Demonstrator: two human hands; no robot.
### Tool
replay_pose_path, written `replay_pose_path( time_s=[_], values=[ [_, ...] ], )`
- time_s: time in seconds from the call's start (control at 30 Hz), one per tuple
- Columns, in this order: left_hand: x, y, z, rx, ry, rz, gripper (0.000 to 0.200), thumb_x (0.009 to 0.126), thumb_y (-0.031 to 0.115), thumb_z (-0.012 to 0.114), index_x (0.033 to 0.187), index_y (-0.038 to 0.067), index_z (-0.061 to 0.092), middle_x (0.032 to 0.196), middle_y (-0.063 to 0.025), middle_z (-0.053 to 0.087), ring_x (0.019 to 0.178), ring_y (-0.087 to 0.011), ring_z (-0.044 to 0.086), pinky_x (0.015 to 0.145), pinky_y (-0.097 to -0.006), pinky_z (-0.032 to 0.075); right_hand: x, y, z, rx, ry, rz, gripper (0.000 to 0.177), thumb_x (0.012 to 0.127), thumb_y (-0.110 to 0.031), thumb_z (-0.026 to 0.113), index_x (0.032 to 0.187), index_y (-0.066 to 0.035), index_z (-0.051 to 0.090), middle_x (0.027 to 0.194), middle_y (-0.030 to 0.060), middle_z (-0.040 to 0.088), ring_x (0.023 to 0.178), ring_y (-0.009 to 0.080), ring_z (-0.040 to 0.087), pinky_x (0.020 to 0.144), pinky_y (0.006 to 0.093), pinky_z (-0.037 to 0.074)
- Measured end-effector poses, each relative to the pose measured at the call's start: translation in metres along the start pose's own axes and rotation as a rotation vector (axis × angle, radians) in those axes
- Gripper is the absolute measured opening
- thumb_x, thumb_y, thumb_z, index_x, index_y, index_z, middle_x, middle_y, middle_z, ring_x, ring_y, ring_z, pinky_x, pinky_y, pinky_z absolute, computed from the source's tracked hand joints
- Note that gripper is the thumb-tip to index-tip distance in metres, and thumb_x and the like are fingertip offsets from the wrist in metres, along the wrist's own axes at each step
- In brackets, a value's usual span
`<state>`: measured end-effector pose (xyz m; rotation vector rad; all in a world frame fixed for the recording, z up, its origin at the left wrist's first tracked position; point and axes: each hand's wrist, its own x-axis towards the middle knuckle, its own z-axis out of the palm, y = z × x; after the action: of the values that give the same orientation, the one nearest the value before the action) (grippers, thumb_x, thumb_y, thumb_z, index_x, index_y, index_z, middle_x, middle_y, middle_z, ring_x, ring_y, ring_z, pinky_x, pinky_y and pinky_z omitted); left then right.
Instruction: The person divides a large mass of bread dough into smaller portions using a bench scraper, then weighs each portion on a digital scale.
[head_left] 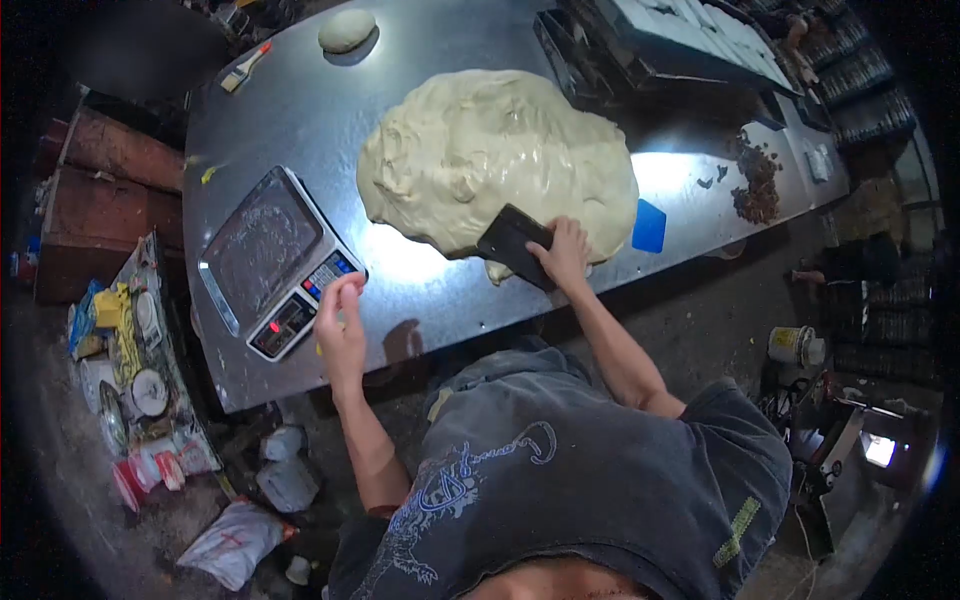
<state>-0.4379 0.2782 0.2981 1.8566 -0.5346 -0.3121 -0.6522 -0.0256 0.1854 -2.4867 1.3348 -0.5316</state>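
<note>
A large pale mound of dough (500,150) spreads over the middle of the metal table. My right hand (565,255) grips a dark, flat dough scraper (515,243), whose blade lies against the near edge of the dough. A small flap of dough hangs beside the blade. My left hand (342,335) is raised by the near corner of a digital scale (290,265), its fingers loosely bent and nothing visible in them. The scale's dark pan (262,235) carries whitish smears. A smaller round dough piece (346,31) rests at the far side.
On the metal table (420,330) are a blue plastic card (649,226), a brush (246,68) and brown crumbs (756,180). Dark trays (690,60) stand at the far right. A cluttered side stand (150,370) is on the left, with bags (235,543) on the floor.
</note>
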Motion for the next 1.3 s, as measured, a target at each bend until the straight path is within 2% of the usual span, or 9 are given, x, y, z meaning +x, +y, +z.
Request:
replay_pose_path(
  time_s=[0.3, 0.4, 0.47, 0.53, 0.67, 0.87, 0.93, 1.13, 1.3],
  values=[
    [-0.048, 0.031, 0.062, 0.084, -0.225, 0.04, 0.025, 0.104, 0.02, 0.054, 0.114, 0.002, 0.068, 0.11, -0.01, 0.07, 0.1, -0.0197, 0.065, 0.089, -0.0315, 0.049, 0.012, 0.025, -0.022, 0.288, -0.514, -0.523, 0.034, 0.079, -0.022, 0.081, 0.095, -0.001, 0.059, 0.089, 0.0201, 0.058, 0.086, 0.0402, 0.059, 0.077, 0.0462, 0.048],
    [-0.059, 0.021, 0.06, 0.057, -0.183, -0.004, 0.025, 0.104, 0.02, 0.054, 0.115, 0.002, 0.068, 0.11, -0.0101, 0.069, 0.101, -0.0201, 0.065, 0.09, -0.0317, 0.049, 0.02, 0.012, -0.033, 0.439, -0.744, -0.392, 0.036, 0.085, -0.025, 0.078, 0.105, 0.0, 0.062, 0.093, 0.0171, 0.064, 0.087, 0.0323, 0.063, 0.08, 0.0407, 0.049],
    [-0.063, 0.019, 0.055, 0.041, -0.158, -0.047, 0.026, 0.104, 0.02, 0.054, 0.116, 0.002, 0.067, 0.11, -0.0103, 0.069, 0.101, -0.0202, 0.065, 0.09, -0.0319, 0.049, 0.04, -0.003, -0.032, 0.79, -0.857, -0.038, 0.044, 0.092, -0.031, 0.073, 0.116, 0.004, 0.063, 0.1, 0.0092, 0.07, 0.094, 0.0159, 0.062, 0.085, 0.0349, 0.05],
    [-0.06, 0.014, 0.047, 0.038, -0.146, -0.058, 0.026, 0.104, 0.02, 0.054, 0.117, 0.002, 0.067, 0.111, -0.0103, 0.069, 0.102, -0.0201, 0.065, 0.09, -0.032, 0.049, 0.083, -0.033, -0.033, 0.879, -0.756, 0.05, 0.046, 0.093, -0.032, 0.073, 0.118, 0.005, 0.063, 0.1, 0.0112, 0.071, 0.09, 0.0165, 0.065, 0.083, 0.0336, 0.053],
    [-0.03, -0.005, 0.04, 0.003, -0.154, -0.008, 0.025, 0.103, 0.021, 0.056, 0.116, 0.002, 0.067, 0.111, -0.0119, 0.069, 0.101, -0.0237, 0.065, 0.089, -0.0344, 0.05, 0.169, -0.141, -0.035, 0.867, -0.432, -0.304, 0.044, 0.091, -0.032, 0.074, 0.113, 0.005, 0.066, 0.102, 0.0112, 0.073, 0.089, 0.0159, 0.068, 0.081, 0.0322, 0.054],
    [0.067, -0.041, 0.057, -0.05, -0.079, 0.186, 0.026, 0.097, 0.024, 0.063, 0.116, 0.006, 0.067, 0.118, -0.0134, 0.066, 0.115, -0.0313, 0.059, 0.101, -0.0409, 0.044, 0.247, -0.253, 0.077, 0.099, -0.348, -0.64, 0.04, 0.088, -0.038, 0.067, 0.113, -0.007, 0.063, 0.099, 0.0228, 0.071, 0.092, 0.0432, 0.068, 0.077, 0.0505, 0.053],
    [0.101, -0.053, 0.066, 0.07, -0.038, 0.129, 0.038, 0.094, 0.028, 0.067, 0.127, 0.011, 0.063, 0.142, -0.0167, 0.05, 0.135, -0.0381, 0.041, 0.116, -0.0475, 0.03, 0.243, -0.266, 0.121, -0.085, -0.406, -0.624, 0.036, 0.088, -0.035, 0.065, 0.113, -0.009, 0.063, 0.095, 0.0215, 0.071, 0.089, 0.0431, 0.068, 0.077, 0.0532, 0.054],
    [0.227, -0.136, 0.126, 0.152, 0.156, -0.069, 0.073, 0.087, 0.034, 0.069, 0.149, 0.009, 0.04, 0.154, -0.0207, 0.036, 0.141, -0.0471, 0.029, 0.115, -0.0613, 0.024, 0.249, -0.282, 0.177, -0.18, -0.513, -0.644, 0.032, 0.088, -0.031, 0.066, 0.11, -0.009, 0.063, 0.09, 0.0221, 0.071, 0.086, 0.0431, 0.068, 0.075, 0.0535, 0.054],
    [0.3, -0.177, 0.159, 0.188, 0.005, -0.352, 0.093, 0.075, 0.033, 0.078, 0.151, 0.009, 0.031, 0.149, -0.0223, 0.034, 0.139, -0.0464, 0.028, 0.106, -0.0713, 0.028, 0.258, -0.282, 0.2, -0.182, -0.558, -0.621, 0.036, 0.086, -0.032, 0.069, 0.111, -0.007, 0.062, 0.089, 0.0231, 0.07, 0.085, 0.0438, 0.068, 0.074, 0.0513, 0.054]
  ],
)
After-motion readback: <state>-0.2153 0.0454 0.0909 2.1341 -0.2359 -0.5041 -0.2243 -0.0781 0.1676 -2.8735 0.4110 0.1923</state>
